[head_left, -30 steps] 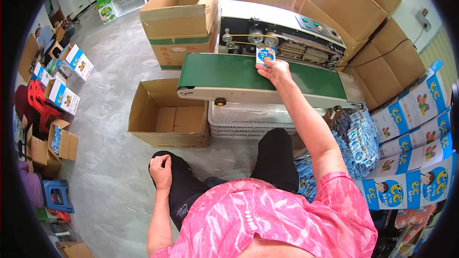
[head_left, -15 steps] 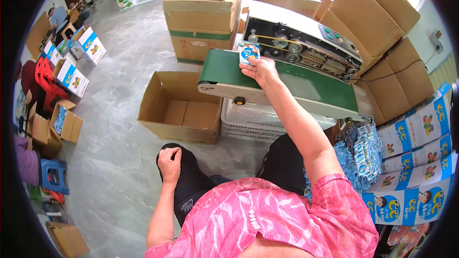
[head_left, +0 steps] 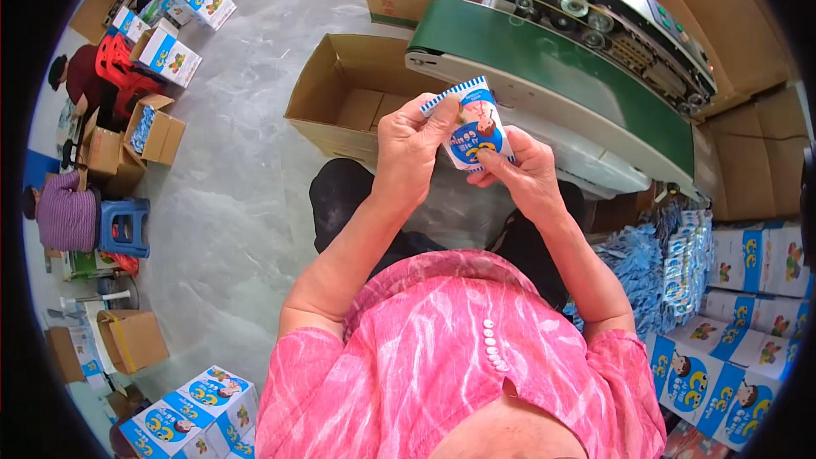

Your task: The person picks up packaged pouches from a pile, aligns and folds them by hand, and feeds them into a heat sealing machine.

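A small blue and white packet (head_left: 473,132) with striped ends is held up between my two hands, above my lap. My left hand (head_left: 408,153) pinches its upper left corner between thumb and fingers. Lower down, my right hand (head_left: 523,172) grips the packet's bottom right part, thumb on the printed front. Beyond the hands runs the green belt (head_left: 561,76) of a machine, with rollers and a yellow cord on its upper unit (head_left: 595,21). An open cardboard box (head_left: 336,123) stands on the floor just past my left hand.
Blue packets (head_left: 642,268) are heaped at the right beside printed cartons (head_left: 722,374). More printed cartons (head_left: 200,412) stand at the lower left. Along the left are a blue stool (head_left: 125,225), a red chair (head_left: 119,68), a person in a striped top (head_left: 66,212) and other people.
My right hand has brought the packet from the belt down towards my body. My left hand has risen from my knee and taken hold of the packet. The view has turned downward and left.
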Demonstrator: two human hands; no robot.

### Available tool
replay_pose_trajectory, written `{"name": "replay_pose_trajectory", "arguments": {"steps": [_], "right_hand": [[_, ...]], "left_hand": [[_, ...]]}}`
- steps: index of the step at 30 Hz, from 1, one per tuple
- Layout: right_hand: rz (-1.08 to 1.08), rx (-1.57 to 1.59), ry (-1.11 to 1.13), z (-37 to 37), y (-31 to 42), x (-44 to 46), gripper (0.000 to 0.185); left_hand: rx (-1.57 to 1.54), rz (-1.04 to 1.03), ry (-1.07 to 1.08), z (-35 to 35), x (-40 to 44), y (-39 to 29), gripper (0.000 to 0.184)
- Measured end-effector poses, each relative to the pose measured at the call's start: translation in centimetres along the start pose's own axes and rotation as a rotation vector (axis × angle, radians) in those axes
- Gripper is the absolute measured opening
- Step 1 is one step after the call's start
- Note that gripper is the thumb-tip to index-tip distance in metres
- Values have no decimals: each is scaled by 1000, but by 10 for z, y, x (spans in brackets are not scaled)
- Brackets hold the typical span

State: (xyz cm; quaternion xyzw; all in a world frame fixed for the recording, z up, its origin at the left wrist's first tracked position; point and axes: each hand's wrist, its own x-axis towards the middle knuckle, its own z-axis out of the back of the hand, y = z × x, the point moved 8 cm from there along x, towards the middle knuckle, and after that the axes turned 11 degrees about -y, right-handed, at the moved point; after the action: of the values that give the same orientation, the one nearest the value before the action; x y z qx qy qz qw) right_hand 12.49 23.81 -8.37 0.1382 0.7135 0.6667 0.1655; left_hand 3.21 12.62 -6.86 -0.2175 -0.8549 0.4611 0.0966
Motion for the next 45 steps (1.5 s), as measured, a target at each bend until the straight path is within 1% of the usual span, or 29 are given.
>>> {"name": "replay_pose_trajectory", "arguments": {"steps": [1,2,4,5,6,7,9,11,14,17,18,21,22,24,25,26,27,28,29,30,31,32,34,37,38,40,42,44,45], "right_hand": [[39,-27,-6,4,4,-5,20],[78,-56,-10,7,7,-10,20],[114,-74,-22,14,7,-19,20],[149,-149,-23,18,4,-22,21],[183,-223,-24,21,5,-24,21],[218,-297,-24,21,7,-27,22],[265,-263,-39,27,12,-34,22],[357,-214,-55,31,26,-43,22],[416,-173,-131,38,35,-52,23],[480,-169,-187,41,49,-60,22],[511,-183,-204,42,54,-63,22],[542,-204,-239,49,54,-69,21],[544,-209,-253,54,51,-70,20],[563,-201,-240,56,49,-68,19],[505,-196,-240,58,42,-65,19],[444,-193,-243,60,34,-62,18],[381,-193,-248,59,27,-59,18],[384,-187,-233,55,24,-57,18],[290,-105,-227,53,14,-54,18],[196,-25,-223,51,4,-51,18],[103,54,-219,48,-6,-49,19],[103,57,-210,48,-9,-50,19],[69,-9,-199,54,-19,-52,19],[35,-62,-192,67,-37,-64,20],[16,-83,-203,73,-44,-68,19],[-8,-106,-202,83,-50,-70,19],[-20,-95,-262,97,-56,-77,18],[-88,-98,-266,104,-69,-96,18],[-81,-93,-303,110,-67,-100,17]], "left_hand": [[33,-43,20,-5,-4,-1,18],[40,-36,27,-10,-8,1,18],[123,-175,30,-18,-17,-8,13],[164,-248,33,-23,-22,-13,11],[172,-247,40,-27,-26,-13,11],[200,-298,55,-32,-31,-18,9],[254,-401,86,-42,-40,-25,4],[264,-418,117,-49,-47,-24,4],[271,-457,168,-58,-55,-23,7],[386,-566,248,-67,-62,-25,9],[388,-565,250,-67,-64,-23,9],[362,-421,218,-65,-62,-10,7],[362,-432,216,-65,-64,-6,7],[379,-236,169,-54,-60,20,8],[385,-137,139,-43,-60,30,9],[391,-150,122,-35,-61,29,9],[425,-91,92,-24,-62,34,10],[458,-30,62,-13,-63,38,12],[491,35,33,-2,-63,44,14],[494,32,23,7,-58,45,14],[375,-12,-113,25,-46,39,15],[255,-55,-247,43,-35,33,16],[108,-65,-372,71,-16,22,17],[138,-129,-483,102,5,0,18],[138,-138,-491,107,13,-5,18],[123,-139,-597,123,29,-12,19],[32,-232,-564,129,52,-19,20],[80,-198,-614,155,74,-20,25],[133,-67,-652,160,80,-19,31]]}}
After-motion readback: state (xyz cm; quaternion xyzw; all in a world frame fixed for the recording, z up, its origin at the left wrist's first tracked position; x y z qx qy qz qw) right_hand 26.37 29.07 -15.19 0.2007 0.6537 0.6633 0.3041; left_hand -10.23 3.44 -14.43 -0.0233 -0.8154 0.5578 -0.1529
